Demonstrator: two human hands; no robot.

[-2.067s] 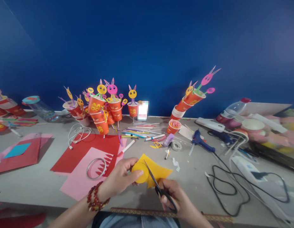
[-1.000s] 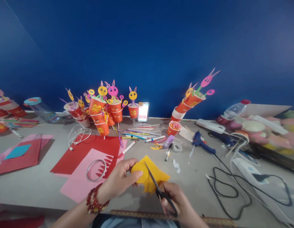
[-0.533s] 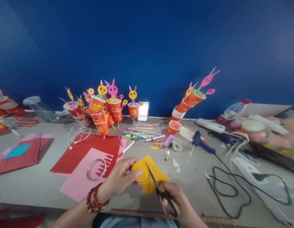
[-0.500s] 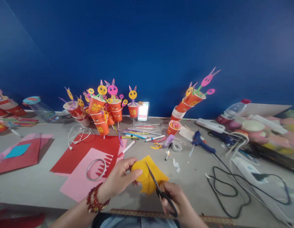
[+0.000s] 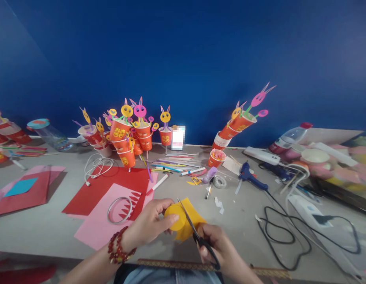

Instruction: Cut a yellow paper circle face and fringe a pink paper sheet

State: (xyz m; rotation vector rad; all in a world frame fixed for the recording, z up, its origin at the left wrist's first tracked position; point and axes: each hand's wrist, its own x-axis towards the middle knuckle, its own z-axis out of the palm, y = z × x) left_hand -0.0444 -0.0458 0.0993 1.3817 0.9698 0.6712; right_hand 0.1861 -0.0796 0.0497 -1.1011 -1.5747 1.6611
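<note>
My left hand [image 5: 155,221] pinches a round yellow disc [image 5: 177,221] against a yellow sheet [image 5: 191,211], with the thumb on top. Black-handled scissors [image 5: 191,225] are gripped in my right hand [image 5: 214,242], fingers through the loops. Their blades lie across the yellow sheet along the disc's right edge, pointing away from me. Whether the sheet is paper or felt, I cannot tell. A red bead bracelet [image 5: 120,246] circles my left wrist. Left of that hand, pink sheets [image 5: 96,225] with a cut zigzag and a silver ring [image 5: 109,213] lie on a red sheet [image 5: 85,197].
Red paper cups [image 5: 126,158] with rabbit figures stand along the back. Pens and sticks [image 5: 174,165] lie mid-table, near a tape roll [image 5: 220,182]. At the right are a blue glue gun [image 5: 254,179], its black cable [image 5: 277,240] and a power strip [image 5: 307,213].
The yellow sheet and disc have turned slightly in my left hand. The scissors have shifted a little left and up, with their blades nearer the disc's upper edge.
</note>
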